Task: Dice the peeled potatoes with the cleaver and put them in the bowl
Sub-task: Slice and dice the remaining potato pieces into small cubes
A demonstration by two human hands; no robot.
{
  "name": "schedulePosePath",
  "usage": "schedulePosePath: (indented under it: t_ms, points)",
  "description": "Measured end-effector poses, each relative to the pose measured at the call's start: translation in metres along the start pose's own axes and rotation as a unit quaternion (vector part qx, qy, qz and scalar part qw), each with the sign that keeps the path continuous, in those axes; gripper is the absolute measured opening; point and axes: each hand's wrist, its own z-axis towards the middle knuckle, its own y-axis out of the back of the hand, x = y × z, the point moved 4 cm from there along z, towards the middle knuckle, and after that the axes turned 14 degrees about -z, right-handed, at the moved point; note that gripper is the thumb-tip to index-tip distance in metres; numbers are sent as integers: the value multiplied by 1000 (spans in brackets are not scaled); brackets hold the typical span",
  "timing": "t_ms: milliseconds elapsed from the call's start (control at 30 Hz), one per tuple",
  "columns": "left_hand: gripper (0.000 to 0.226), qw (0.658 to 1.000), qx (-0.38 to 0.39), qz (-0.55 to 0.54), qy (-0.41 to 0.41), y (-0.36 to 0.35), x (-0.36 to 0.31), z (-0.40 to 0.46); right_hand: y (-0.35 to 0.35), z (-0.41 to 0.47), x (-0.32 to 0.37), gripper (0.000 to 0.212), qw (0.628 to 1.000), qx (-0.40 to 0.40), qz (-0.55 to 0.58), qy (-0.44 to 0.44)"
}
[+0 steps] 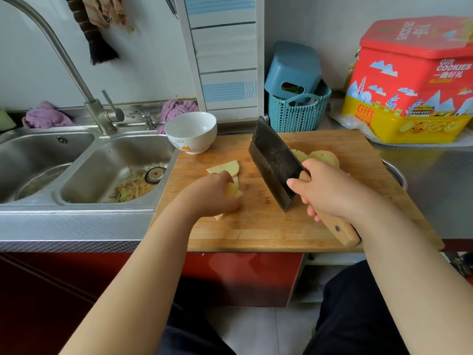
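Left hand [215,194] curled over potato pieces [234,189] near middle of cutting board [258,226], w/ more slices [225,168] just behind it. Right hand [330,192] gripped cleaver [275,162] by its wooden handle, blade tilted up above board. Another potato [324,157] lay by board's right edge. Bowl [191,131] sat at back left corner.
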Motion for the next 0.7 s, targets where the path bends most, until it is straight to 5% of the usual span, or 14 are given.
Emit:
schedulePosePath:
  t_ms: [300,700]
  points:
    - [48,997,-6,71,-39,1,-10,3,-2,-2,1,50,1000,-8,7,15]
    - [53,995,-65,70,6,5,-24,26,-1,-5,1,54,1000,-13,-13,10]
